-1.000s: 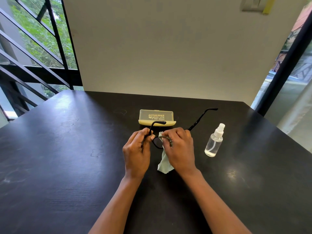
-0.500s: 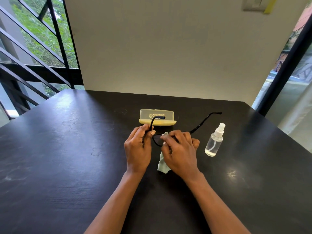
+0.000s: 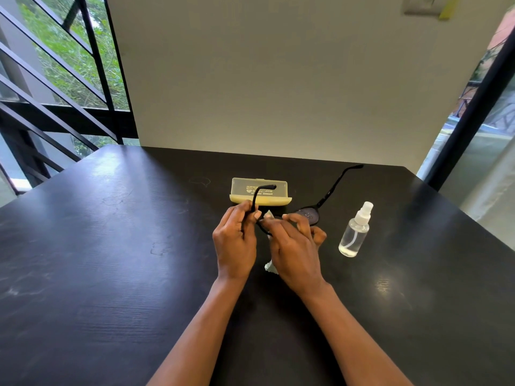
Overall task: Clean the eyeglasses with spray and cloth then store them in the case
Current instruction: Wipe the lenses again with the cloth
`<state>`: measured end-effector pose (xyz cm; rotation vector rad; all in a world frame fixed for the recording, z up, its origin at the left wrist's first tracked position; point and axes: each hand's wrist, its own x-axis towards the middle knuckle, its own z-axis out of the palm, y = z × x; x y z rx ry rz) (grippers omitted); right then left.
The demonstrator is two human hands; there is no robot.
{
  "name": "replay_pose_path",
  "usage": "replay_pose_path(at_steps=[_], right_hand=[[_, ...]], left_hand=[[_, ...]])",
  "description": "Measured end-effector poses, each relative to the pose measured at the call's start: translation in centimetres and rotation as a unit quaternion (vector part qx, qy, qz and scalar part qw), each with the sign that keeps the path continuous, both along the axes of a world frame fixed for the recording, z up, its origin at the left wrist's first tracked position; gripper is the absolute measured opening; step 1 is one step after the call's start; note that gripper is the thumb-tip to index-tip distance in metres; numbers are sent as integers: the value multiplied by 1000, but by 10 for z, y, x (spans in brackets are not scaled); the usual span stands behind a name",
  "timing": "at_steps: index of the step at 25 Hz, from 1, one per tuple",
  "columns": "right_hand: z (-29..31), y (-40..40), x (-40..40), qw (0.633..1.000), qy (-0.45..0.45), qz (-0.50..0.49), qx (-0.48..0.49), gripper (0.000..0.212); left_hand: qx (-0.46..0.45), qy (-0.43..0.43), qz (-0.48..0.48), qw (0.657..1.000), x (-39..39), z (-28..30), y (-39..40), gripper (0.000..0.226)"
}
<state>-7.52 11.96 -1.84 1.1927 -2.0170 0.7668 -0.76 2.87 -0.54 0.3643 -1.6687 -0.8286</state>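
Black-framed eyeglasses point(image 3: 310, 214) are held above the dark table, arms unfolded and pointing away from me. My left hand point(image 3: 235, 240) pinches the frame at its left end. My right hand point(image 3: 292, 246) presses a pale green cloth point(image 3: 271, 267) against the left lens; the cloth hangs down between my hands. The right lens shows droplets. A closed yellow glasses case point(image 3: 260, 193) lies just beyond my hands. A clear spray bottle point(image 3: 355, 231) with a white nozzle stands to the right of my right hand.
The black table point(image 3: 111, 260) ends at a plain wall point(image 3: 278, 79) behind the case. A black metal railing point(image 3: 55, 93) with greenery behind it is at the far left. A dark post and glass stand at the far right.
My right hand has slid the cloth leftward along the frame, uncovering the right lens. The glasses have tilted slightly. The left hand keeps its hold.
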Motion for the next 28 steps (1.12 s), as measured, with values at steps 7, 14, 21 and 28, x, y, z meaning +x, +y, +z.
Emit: replay_pose_path(at_steps=[7,14,21,28], right_hand=[[-4,6,-10,1000,-1,-4,-22,17],[-4,4,-10,1000,0,-11,-12,39],[-1,1,-2,994,-53,87,-31,56],[1,9,-3,998,15,-46,-41,49]], left_hand=[[-22,4,5,1000,4,-2,-4,19],[-33,5,-8,999,5,-5,-3,21],[-26,6,-10,1000,6,-6,-2,19],[-31,11,-8,999,5,-4,-5,19]])
